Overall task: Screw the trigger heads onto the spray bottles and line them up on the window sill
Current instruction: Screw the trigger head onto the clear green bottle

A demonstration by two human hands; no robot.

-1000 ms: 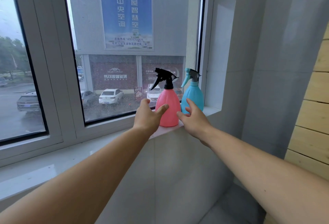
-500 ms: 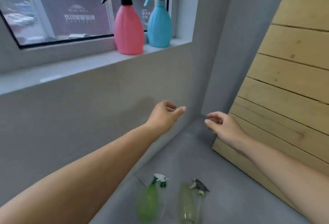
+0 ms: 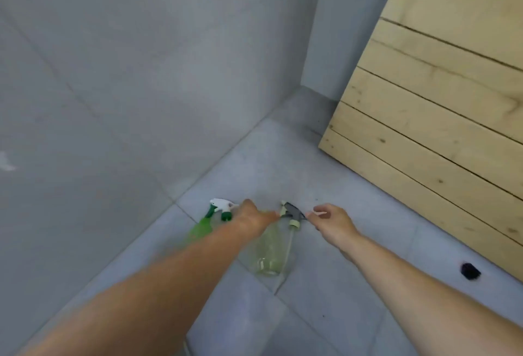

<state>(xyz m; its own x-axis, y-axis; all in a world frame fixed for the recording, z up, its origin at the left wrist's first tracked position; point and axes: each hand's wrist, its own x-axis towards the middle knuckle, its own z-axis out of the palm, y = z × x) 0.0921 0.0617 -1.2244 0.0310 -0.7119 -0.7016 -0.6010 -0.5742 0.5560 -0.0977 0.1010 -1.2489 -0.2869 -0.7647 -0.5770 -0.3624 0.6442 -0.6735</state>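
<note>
Spray bottles, two of them, stand on the grey floor tiles below my hands, which were up in the air half a second ago: my left hand reaches loosely open between the green bottle and the clear bottle. My right hand, fingers half curled and empty, sits just beside the clear bottle's dark trigger head; the pink and blue bottles on the sill have left view, and a wooden panel leans at right.

left hand blurred, green bottle half-hidden
</note>
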